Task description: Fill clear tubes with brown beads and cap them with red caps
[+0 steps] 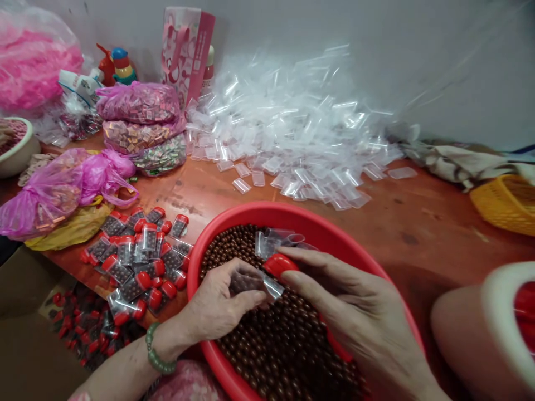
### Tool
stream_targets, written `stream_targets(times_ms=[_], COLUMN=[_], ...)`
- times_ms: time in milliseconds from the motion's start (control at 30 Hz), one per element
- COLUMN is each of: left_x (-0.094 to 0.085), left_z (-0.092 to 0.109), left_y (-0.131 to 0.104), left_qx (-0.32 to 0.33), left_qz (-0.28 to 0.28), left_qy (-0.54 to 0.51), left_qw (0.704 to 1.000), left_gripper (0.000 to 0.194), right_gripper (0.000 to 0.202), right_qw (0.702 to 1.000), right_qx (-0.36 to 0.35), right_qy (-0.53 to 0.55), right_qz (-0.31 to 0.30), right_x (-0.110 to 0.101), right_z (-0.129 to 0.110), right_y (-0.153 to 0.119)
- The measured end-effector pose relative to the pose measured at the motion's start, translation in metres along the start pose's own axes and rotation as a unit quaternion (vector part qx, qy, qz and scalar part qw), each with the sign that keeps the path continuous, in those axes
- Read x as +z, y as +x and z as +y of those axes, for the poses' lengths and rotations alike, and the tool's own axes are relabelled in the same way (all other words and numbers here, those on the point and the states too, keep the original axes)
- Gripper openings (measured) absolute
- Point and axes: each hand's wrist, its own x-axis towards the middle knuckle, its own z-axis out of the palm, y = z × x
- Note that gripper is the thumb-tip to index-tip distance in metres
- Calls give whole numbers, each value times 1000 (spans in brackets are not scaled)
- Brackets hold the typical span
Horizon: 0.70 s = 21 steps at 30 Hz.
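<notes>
My left hand (228, 298), with a green bead bracelet at the wrist, is closed around a small clear plastic case (272, 287) with dark balls in it. Between the thumb and fingers of my right hand (346, 301) is a glossy red cap (280, 265), close to the open end of that case. Both hands are above a red basin (267, 209) holding many shiny dark brown balls (284, 351). A few clear empty cases (273, 239) lie on the balls just behind my fingers. My right hand hides part of the basin's right side.
Filled red-capped cases (142, 250) lie left of the basin, more in a cardboard box (25, 312) below. Behind is a heap of clear cases (288, 133). Pink bags (142, 103) stand back left. A pale tub (463, 323) and yellow basket (501, 203) are right.
</notes>
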Motion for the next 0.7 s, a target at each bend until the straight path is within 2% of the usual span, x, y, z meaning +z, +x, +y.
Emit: stream_targets(times_ms=[100,200,433,600,700], left_x=[-1,-2,-5,-7,-9], left_z=[-4,-7,-5,-6,-7], left_y=[0,1,0,1,2], left_qx=[12,23,25,8,30], left_qz=[-14,-39,-60,-78,-108], left_qy=[11,4,50,66,66], left_qw=[1000,999,997,995,992], left_gripper=[19,18,15,10,9], right_gripper=[19,24,20,15,10], right_qw=[998,996,989,978,970], right_qx=[-35,-76,-128,-131,-122], right_qy=[29,22,-53,-105,-117], right_qz=[-37,-36,-48,-125,-174], right_x=[13,20,14,6,4], right_z=[-1,6,14,9,8], right_y=[-1,-4,-7,-3,-2])
